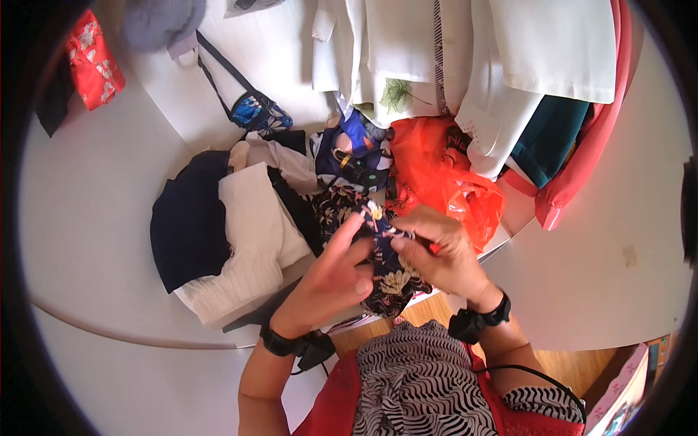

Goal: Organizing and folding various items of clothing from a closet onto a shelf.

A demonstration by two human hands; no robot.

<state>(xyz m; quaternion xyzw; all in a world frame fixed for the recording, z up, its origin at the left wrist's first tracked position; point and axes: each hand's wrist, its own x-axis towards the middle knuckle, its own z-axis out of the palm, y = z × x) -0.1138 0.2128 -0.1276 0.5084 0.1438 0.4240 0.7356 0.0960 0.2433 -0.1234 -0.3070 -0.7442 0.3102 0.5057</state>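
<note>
A dark navy garment with a cream and pink flower print (395, 280) hangs bunched in front of me. Thumb and fingers of my right hand (441, 253) pinch its upper edge. On its other side is my left hand (332, 278), its index finger raised and its thumb apart. Some left fingers go behind the cloth, so their grip is hidden. Behind the hands lies more dark flower-print cloth (338, 210). Left of it sit a folded white garment (259, 218) and a navy blue garment (191, 223).
White garments (403, 49), a dark green one (551, 136) and a coral sleeve (578, 158) hang above. Below them lies a red plastic bag (436, 169), beside a blue patterned bundle (354, 147). On the wall hang a butterfly-print pouch (259, 114) and a grey fluffy hat (161, 22).
</note>
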